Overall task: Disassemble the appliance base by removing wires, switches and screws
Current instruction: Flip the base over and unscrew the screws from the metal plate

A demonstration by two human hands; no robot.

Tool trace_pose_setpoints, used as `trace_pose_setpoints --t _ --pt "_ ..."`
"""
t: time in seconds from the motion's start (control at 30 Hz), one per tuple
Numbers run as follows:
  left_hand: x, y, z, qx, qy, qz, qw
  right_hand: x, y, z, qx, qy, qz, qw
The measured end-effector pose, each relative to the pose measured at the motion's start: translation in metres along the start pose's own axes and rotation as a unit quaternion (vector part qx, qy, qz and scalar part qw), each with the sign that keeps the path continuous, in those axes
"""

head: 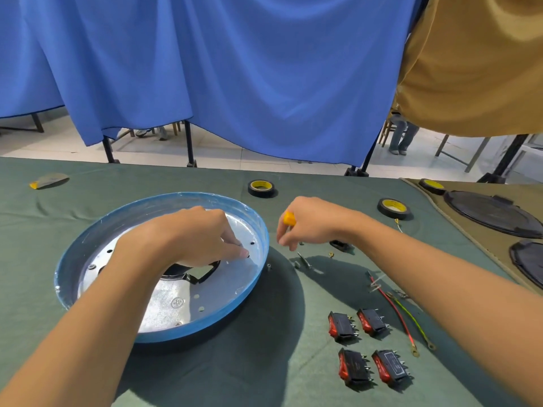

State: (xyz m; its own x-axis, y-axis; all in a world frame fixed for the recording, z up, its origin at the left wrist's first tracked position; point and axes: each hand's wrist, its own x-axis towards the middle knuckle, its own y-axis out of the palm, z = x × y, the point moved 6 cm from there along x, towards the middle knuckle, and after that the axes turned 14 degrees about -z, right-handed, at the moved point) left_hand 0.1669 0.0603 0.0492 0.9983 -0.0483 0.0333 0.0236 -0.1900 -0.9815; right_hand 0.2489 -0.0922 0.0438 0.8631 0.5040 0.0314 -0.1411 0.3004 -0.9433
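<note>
A round blue base [164, 259] sits on the green-covered table [35, 230] toward its left half, open side up, with a silvery plate [176, 301] inside. The left hand [191, 236] reaches into it, fingertips [242, 253] pressed together near a small hole at the plate's right side (whether they pinch a screw cannot be told). The right hand [311, 221] hovers just beside the base's right rim, closed around a yellow-handled tool [289, 218] whose tip is hidden. Below that hand, small metal bits [305, 263] lie loose on the cloth. Toward the table's near right corner, four black switches with red rockers [365, 345] lie in two rows, and just right of them a red wire [395, 312] and a yellow-green wire [414, 323] lie side by side. Two rolls of black tape [261, 188] [393, 207] rest near the far edge. At the right edge, black round lids [490, 212] lie on a tan cloth.
</note>
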Motion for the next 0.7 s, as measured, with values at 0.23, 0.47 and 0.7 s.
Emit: trace_pose_setpoints --t 0.23,0.47,0.7 --pt "0.001 0.001 -0.001 0.004 0.000 0.003 1.000 -0.008 0.027 0.012 0.004 -0.010 0.008 1.000" --pt "0.000 -0.001 0.000 0.004 -0.003 0.001 1.000 -0.006 0.036 0.016 -0.023 0.006 0.002 1.000" --pt "0.000 -0.001 0.002 -0.002 -0.012 -0.005 1.000 0.007 -0.008 0.001 0.007 0.021 -0.071 0.997"
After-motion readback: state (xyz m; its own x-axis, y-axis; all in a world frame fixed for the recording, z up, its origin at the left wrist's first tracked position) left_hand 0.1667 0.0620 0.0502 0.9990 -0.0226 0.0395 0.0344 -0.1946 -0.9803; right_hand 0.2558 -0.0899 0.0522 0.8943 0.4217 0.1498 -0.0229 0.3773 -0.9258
